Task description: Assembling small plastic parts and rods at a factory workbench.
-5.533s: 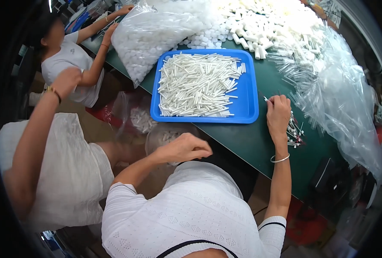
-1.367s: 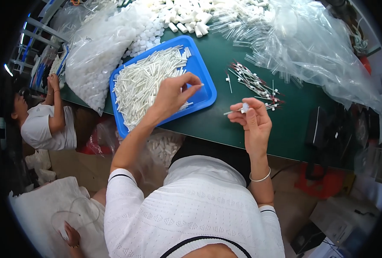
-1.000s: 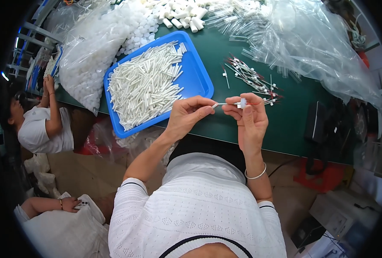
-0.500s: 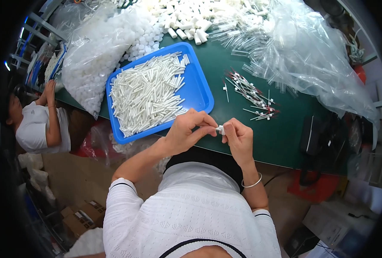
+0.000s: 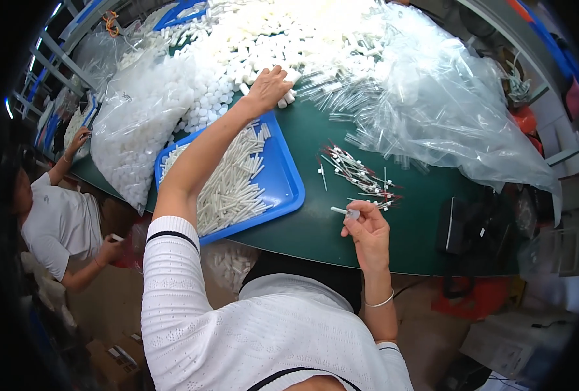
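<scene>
White plastic, part solid and part translucent, makes up the small piece (image 5: 341, 211) we see pinched between the thumb and fingers of the right hand (image 5: 367, 228), raised over the near edge of the tabletop (image 5: 315, 242). Half a second ago both hands met at this piece; now the left hand (image 5: 268, 88) has left it and reaches past the far edge of the tray (image 5: 283, 171), down among the white cylinders (image 5: 296, 53). We judge that two-handed handling has given way to holding with the right alone.

Just beyond the right hand, we find a cluster of thin wired parts (image 5: 358, 172) with red ends. White tubes (image 5: 237, 189) fill most of the blue tray by the near edge, left of the hand. Farther out, clear tubes (image 5: 341, 98) spill from a plastic bag (image 5: 446, 104) along the tabletop's right side, and a bag of round white pieces (image 5: 143, 130) slumps over its left edge.

We cannot tell whether the left fingers have gripped a cylinder. The left forearm covers part of the tray, fingertips mask the piece's far end, and glare washes out the far heap.
</scene>
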